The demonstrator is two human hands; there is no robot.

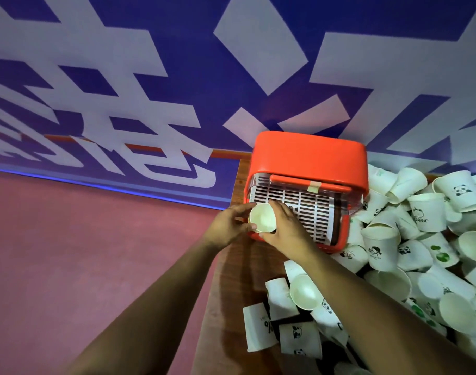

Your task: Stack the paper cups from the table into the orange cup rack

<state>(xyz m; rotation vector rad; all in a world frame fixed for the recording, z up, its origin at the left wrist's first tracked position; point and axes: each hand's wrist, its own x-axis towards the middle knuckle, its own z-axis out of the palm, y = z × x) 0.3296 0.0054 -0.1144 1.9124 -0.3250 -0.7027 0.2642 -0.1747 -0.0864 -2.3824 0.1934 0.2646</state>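
Note:
An orange cup rack with a clear front and a white slotted tray stands at the table's far left corner. Both hands hold one white paper cup, mouth up, at the rack's front left corner. My left hand grips its left side. My right hand wraps its right side, fingers over the slotted tray. A big heap of loose paper cups covers the table's right side, and more cups lie near my right forearm.
The wooden table has its left edge running under my arms, with pink floor beyond it. A blue and white patterned wall stands right behind the rack.

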